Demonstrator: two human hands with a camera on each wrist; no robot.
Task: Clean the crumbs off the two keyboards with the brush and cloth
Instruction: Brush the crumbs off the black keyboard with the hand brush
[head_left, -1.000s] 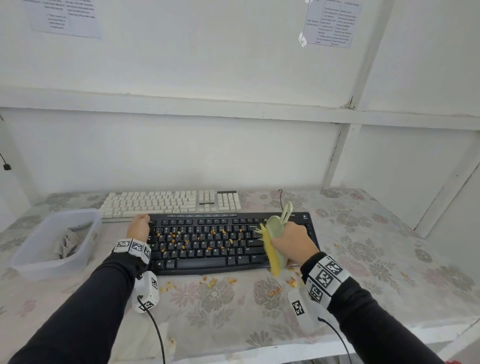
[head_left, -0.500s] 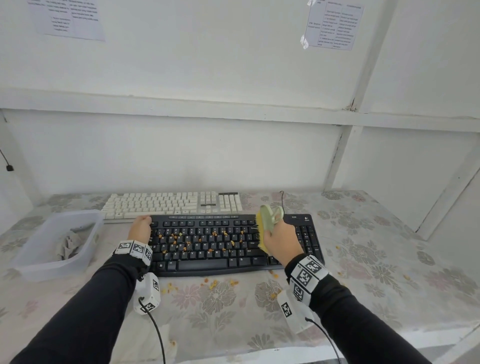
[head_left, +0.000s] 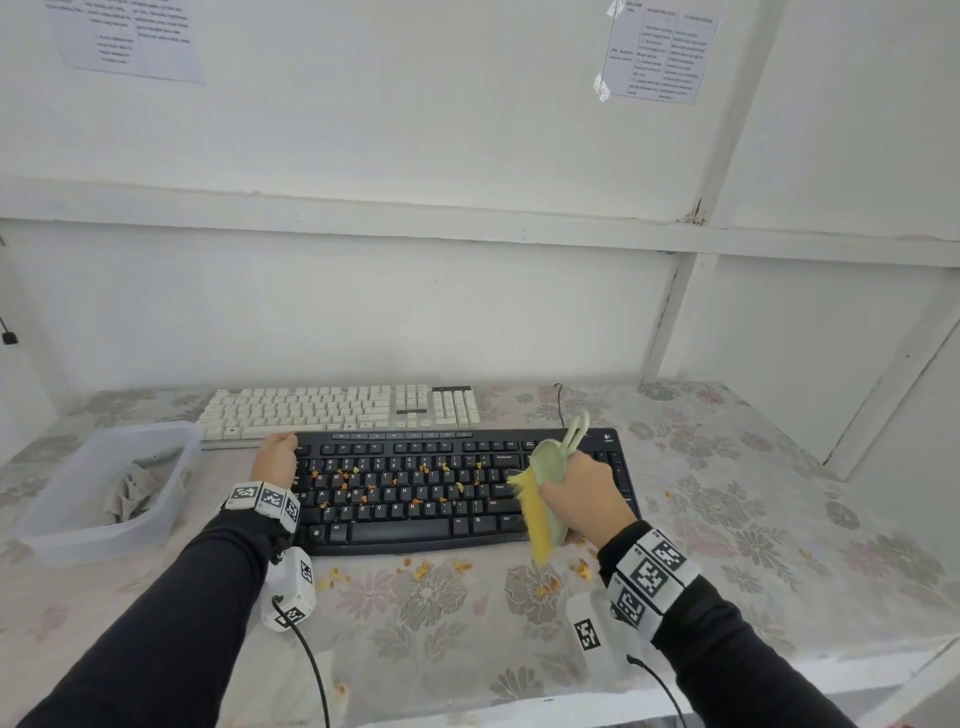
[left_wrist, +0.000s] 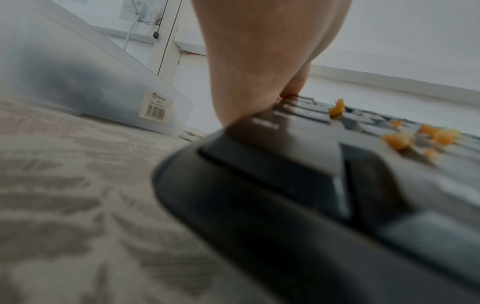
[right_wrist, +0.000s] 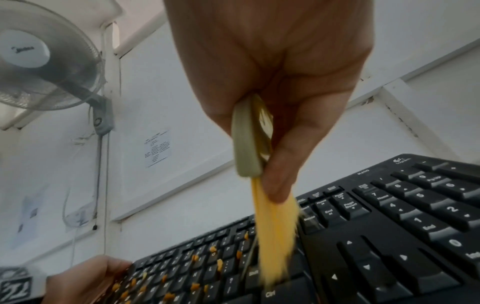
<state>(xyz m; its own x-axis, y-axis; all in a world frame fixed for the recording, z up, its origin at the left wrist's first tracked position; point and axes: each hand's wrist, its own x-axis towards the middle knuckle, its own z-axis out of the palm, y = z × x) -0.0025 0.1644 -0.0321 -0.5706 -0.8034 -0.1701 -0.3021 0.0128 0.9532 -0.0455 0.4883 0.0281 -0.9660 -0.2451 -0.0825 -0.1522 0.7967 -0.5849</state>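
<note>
white walls (head_left: 363, 156), wall fan (right_wrist: 46, 61), floral tabletop (head_left: 753, 519)

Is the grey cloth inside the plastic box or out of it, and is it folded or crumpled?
Inside and crumpled. The grey cloth lies bunched on the bottom of the translucent plastic box, left of the black keyboard.

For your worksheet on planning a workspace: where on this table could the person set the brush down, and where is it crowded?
Free: the tablecloth right of the black keyboard, bearing only a few stray crumbs, and the back right corner. Crowded: the left, where the plastic tub holding the cloth sits by the white keyboard; the front strip is littered with crumbs.
</note>
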